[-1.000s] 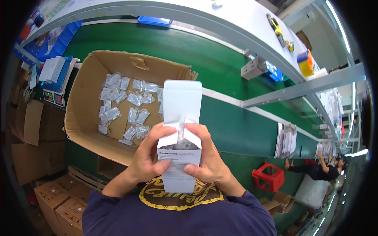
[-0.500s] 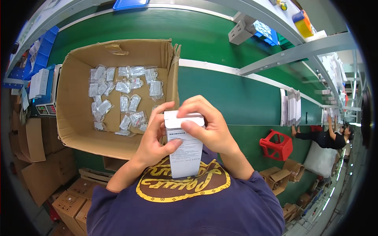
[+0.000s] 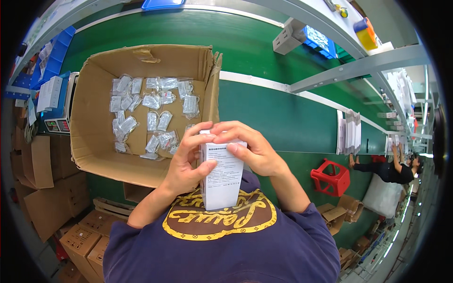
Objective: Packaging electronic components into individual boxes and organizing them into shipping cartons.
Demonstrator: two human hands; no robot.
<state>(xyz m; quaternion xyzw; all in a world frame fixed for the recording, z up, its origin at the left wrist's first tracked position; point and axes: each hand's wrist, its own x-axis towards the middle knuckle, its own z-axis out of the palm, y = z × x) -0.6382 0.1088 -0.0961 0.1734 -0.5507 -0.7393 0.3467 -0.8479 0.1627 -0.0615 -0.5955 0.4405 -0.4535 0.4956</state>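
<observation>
A tall white printed box (image 3: 222, 181) stands close against my chest, its top end toward the bench. My left hand (image 3: 191, 162) grips it from the left, thumb on the printed face and fingers around the upper edge. From the right, my right hand (image 3: 250, 147) holds the top end, thumb on the printed face and fingers bent over the top. The fingers partly hide the top flap. Just beyond my hands lies an open cardboard carton (image 3: 101, 158) with several small clear bags (image 3: 152, 121) of white parts on its bottom.
A green bench (image 3: 264, 108) runs off to the right with a stack of flat white boxes (image 3: 349, 132). A red stool (image 3: 330, 177) and cardboard cartons (image 3: 85, 238) stand on the floor. Metal shelf posts (image 3: 358, 66) cross the upper right. Another person (image 3: 394, 170) works far right.
The box's top flap, raised half a second ago, is now pressed down under my fingers. My right hand has shifted slightly and its fingers have closed over the top.
</observation>
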